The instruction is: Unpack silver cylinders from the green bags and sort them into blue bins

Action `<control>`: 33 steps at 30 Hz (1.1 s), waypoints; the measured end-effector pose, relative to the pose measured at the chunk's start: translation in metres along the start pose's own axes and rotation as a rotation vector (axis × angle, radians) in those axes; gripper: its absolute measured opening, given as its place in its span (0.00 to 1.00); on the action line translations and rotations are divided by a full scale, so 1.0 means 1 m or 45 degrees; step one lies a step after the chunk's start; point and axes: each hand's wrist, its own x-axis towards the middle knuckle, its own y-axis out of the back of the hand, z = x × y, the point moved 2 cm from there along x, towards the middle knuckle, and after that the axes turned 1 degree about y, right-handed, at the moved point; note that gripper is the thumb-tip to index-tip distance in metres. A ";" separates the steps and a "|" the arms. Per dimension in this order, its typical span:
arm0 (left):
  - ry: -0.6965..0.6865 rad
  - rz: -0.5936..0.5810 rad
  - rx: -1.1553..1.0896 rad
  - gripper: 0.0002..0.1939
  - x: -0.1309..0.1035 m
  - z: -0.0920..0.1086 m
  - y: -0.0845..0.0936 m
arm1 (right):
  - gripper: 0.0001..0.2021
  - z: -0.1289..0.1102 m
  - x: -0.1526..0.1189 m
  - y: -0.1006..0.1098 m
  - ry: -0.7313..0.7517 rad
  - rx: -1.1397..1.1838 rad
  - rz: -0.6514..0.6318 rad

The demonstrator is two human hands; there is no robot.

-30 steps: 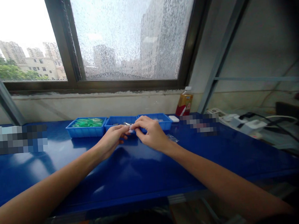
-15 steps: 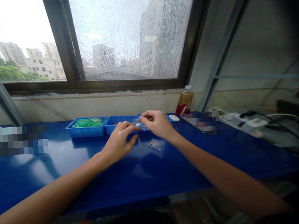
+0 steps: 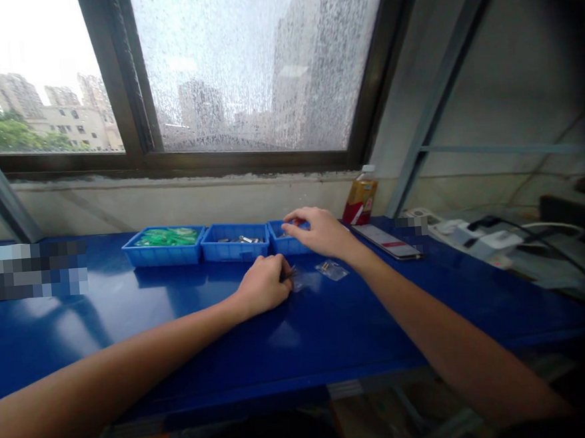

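My left hand (image 3: pixel 267 285) rests low on the blue table, fingers closed on the edge of a clear plastic bag (image 3: pixel 303 281). What is inside that bag is hard to make out. Over the right-hand blue bin (image 3: pixel 285 245) hovers my right hand (image 3: pixel 318 230), thumb and fingers apart, with nothing visible in it. It partly hides this bin and its contents. A second clear bag (image 3: pixel 332 269), with small metal-looking parts in it, lies flat on the table just below my right hand.
Left of that bin stand a middle blue bin (image 3: pixel 225 253) with small metal pieces and another blue bin (image 3: pixel 162 257) full of green packets. At the back right are a drink bottle (image 3: pixel 360 197) and a phone (image 3: pixel 387 242). Chargers and cables (image 3: pixel 494 243) lie farther right.
My right hand has let go of the clear bag it held and opened over the right bin. My left hand has moved right and nearer, closing on a bag. The view shifted slightly.
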 end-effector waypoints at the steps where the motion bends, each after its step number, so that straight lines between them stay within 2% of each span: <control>1: 0.010 0.013 -0.048 0.04 -0.005 -0.005 0.004 | 0.12 -0.006 -0.003 -0.002 -0.005 0.060 -0.021; 4: -0.030 0.214 -0.150 0.04 -0.021 -0.019 0.025 | 0.20 -0.017 -0.012 -0.018 -0.172 0.297 -0.149; 6: -0.130 0.392 -0.087 0.06 -0.028 -0.024 0.040 | 0.25 -0.021 -0.019 -0.035 -0.373 0.580 -0.362; 8: -0.206 0.519 -0.013 0.07 -0.031 -0.027 0.051 | 0.24 -0.027 -0.026 -0.050 -0.536 0.953 -0.589; 9: -0.230 0.560 -0.001 0.07 -0.031 -0.028 0.054 | 0.22 -0.030 -0.029 -0.055 -0.577 1.127 -0.644; 11: -0.262 0.601 -0.015 0.08 -0.028 -0.027 0.057 | 0.15 -0.034 -0.030 -0.057 -0.567 1.349 -0.577; 13: -0.255 0.601 -0.066 0.09 -0.025 -0.025 0.058 | 0.09 -0.033 -0.027 -0.052 -0.481 1.345 -0.350; 16: -0.086 0.494 -0.284 0.08 -0.024 -0.023 0.058 | 0.05 -0.029 -0.024 -0.039 -0.259 0.979 0.031; 17: 0.017 0.410 -0.434 0.07 -0.025 -0.022 0.057 | 0.05 -0.028 -0.024 -0.035 -0.168 0.825 0.128; 19: 0.240 0.209 -0.824 0.14 -0.026 -0.023 0.055 | 0.05 -0.029 -0.026 -0.030 -0.012 0.575 0.239; 21: 0.392 0.071 -1.181 0.20 -0.027 -0.023 0.052 | 0.05 -0.031 -0.028 -0.029 0.097 0.466 0.226; 24: 0.407 0.106 -1.344 0.13 -0.025 -0.024 0.052 | 0.06 -0.036 -0.031 -0.030 0.227 0.477 0.145; 26: 0.357 0.211 -1.234 0.09 -0.024 -0.026 0.053 | 0.06 -0.037 -0.031 -0.031 0.245 0.557 0.122; 30: 0.140 0.428 -0.863 0.07 -0.024 -0.029 0.056 | 0.11 -0.036 -0.030 -0.033 0.103 0.898 0.083; 33: 0.030 0.448 -0.675 0.07 -0.026 -0.027 0.056 | 0.14 -0.039 -0.030 -0.030 0.157 0.807 0.079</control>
